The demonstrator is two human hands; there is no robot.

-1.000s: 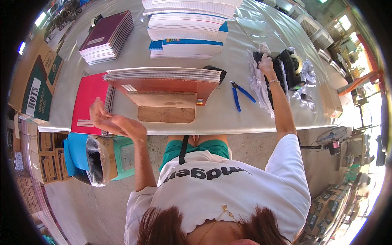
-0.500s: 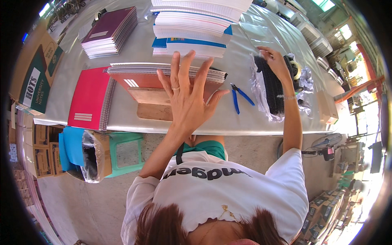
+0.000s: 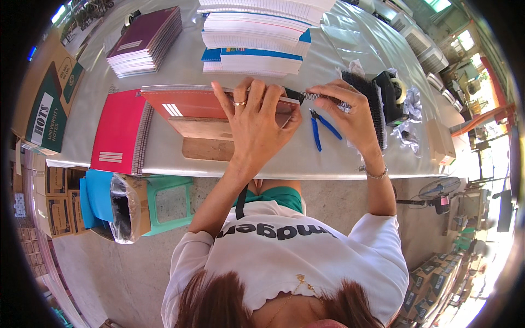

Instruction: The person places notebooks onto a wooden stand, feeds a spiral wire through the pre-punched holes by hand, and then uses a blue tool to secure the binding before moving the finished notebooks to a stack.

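- Resting on top of the flat orange notebook stack [image 3: 188, 103], the left hand [image 3: 256, 121] lies with its fingers spread and pressed down on the right end of the cover; it is open and holds nothing tight
- Pinching with its fingertips, the right hand [image 3: 350, 112] grips the thin black wire spiral coil [image 3: 320, 97]; the coil stretches from this hand toward the left hand, right at the notebook's edge
- The orange notebook stack sits on a brown wooden board [image 3: 205, 136] near the front edge of the grey table [image 3: 180, 71]
- The blue-handled pliers [image 3: 322, 127] lie on the table between the two hands, just under the coil
- A red spiral notebook [image 3: 117, 131] lies to the left of the orange stack
- A pile of dark purple notebooks [image 3: 145, 41] sits far back on the left
- Tall piles of white paper pads with blue edges [image 3: 254, 41] sit behind the hands
- A bunch of black spiral coils [image 3: 369, 104] lies by the right hand, with a black tape holder [image 3: 391, 93] beside it
- A green plastic stool [image 3: 169, 202] stands under the table
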